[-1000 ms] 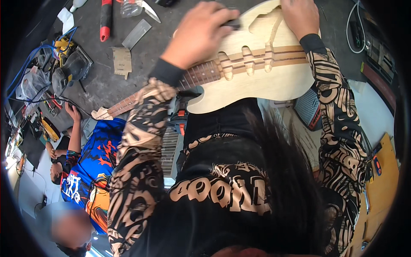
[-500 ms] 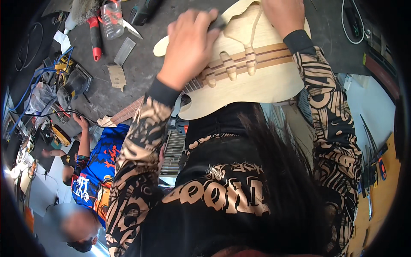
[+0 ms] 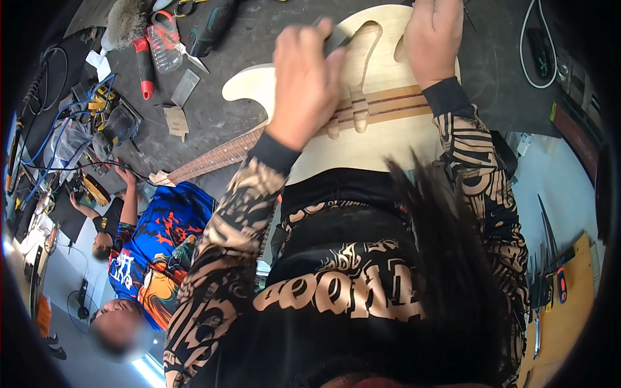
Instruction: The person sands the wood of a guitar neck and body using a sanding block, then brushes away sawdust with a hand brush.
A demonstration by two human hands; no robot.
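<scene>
An unfinished electric guitar (image 3: 359,152) with a pale wooden body lies at the table's near edge, its fretted neck (image 3: 220,154) pointing left. Brown stripes run along the body's middle, and routed cavities are cut into its face. Over the upper part of the body, my left hand (image 3: 303,87) is closed on a dark block (image 3: 337,40), slightly blurred and mostly covered by the fingers. My right hand (image 3: 436,48) presses on the body's far right edge, fingers together and gripping it. Its fingertips are partly cut off by the top of the picture.
On the dark table (image 3: 194,119) to the left lie a red-and-black handled tool (image 3: 145,68), scissors (image 3: 194,59), a clear plastic bottle (image 3: 167,48), a metal plate (image 3: 185,87) and a cardboard scrap (image 3: 176,123). Another person in a blue shirt (image 3: 162,239) works at the left.
My left hand has moved right with the dark block across the guitar body. My right hand has shifted slightly down. The whole view has shifted a little too.
</scene>
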